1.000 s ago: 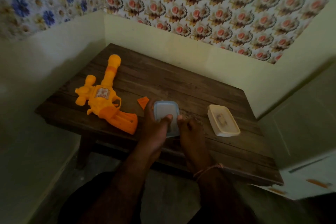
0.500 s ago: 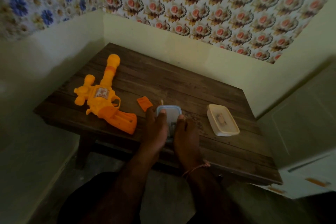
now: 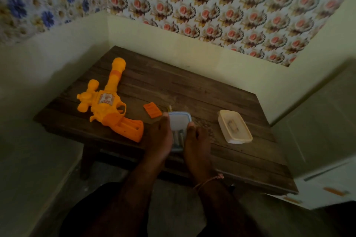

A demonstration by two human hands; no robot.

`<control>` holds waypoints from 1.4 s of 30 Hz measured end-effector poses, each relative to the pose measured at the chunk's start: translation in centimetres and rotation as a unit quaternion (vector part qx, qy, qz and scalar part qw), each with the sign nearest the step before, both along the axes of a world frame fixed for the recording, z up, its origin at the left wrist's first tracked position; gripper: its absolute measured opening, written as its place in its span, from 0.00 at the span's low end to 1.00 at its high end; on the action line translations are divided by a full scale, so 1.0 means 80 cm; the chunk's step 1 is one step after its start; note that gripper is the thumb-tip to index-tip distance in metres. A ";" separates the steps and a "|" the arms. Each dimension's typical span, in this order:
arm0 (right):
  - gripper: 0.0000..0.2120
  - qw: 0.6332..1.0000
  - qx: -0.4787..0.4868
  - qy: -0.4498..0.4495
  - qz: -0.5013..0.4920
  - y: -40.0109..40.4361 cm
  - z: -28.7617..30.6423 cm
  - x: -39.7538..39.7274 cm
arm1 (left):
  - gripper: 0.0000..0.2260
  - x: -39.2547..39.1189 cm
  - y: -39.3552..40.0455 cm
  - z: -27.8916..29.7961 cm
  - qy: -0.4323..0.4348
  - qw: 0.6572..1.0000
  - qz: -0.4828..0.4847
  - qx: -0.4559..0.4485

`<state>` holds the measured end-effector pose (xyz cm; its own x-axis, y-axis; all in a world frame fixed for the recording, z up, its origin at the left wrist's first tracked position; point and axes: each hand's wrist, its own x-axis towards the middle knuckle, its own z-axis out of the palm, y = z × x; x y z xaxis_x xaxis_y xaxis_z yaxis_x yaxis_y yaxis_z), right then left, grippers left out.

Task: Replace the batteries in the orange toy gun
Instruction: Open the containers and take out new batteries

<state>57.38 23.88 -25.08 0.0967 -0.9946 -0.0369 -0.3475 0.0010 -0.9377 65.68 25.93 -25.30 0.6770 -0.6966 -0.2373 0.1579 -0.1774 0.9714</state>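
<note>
While hands [image 3: 160, 136] grip, clear rectangular plastic box [image 3: 179, 121]

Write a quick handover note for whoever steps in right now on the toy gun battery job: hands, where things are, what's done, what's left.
Left hand and right hand: both on the small clear box at the table's near edge, lid partly off, batteries showing inside.
Orange toy gun: lying to the left, grip compartment open and apparently empty.
Orange battery cover: loose between gun and box.
Cream box: closed, to the right, untouched.
Done: cover off.
Left: take batteries out, load grip, refit cover.
</note>
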 end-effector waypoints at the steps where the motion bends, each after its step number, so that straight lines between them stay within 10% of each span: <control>1: 0.14 1.000 0.008 -0.005 -0.004 -0.001 0.000 0.002 | 0.17 0.002 -0.001 -0.002 0.003 1.000 0.002 0.005; 22: 0.15 0.993 0.077 -0.092 0.019 0.003 0.006 0.008 | 0.16 0.009 0.002 0.004 0.057 0.998 -0.010 0.006; 42: 0.18 0.997 0.040 -0.037 0.062 0.004 0.017 -0.007 | 0.12 -0.002 0.009 0.018 -0.061 0.998 -0.016 0.009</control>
